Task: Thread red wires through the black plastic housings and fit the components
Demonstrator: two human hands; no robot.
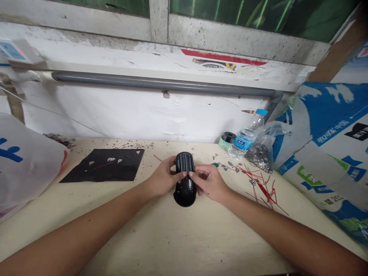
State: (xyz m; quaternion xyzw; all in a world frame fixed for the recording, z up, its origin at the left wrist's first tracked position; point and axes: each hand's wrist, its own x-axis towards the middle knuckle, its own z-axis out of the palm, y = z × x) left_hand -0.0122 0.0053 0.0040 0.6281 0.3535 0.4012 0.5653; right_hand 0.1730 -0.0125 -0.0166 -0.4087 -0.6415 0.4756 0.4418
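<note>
A glossy black cylindrical housing (185, 193), ribbed at its far end and rounded at the near end, is between my hands over the middle of the table. My left hand (165, 175) grips its left side, the thumb lying across the top. From the right, my right hand (209, 182) holds the other side, its thumb pressed on the top near the left thumb. Both hands are closed on the housing. The fingers underneath are partly hidden, and I cannot tell whether they hold any small part.
Red wires (268, 191) and small metal pieces lie at the right. Behind them stand a water bottle (244, 142), a tape roll (227, 140) and a bag of metal parts (260, 155). A black mat (105, 166) lies left; a white bag (27, 165) stands at the left edge.
</note>
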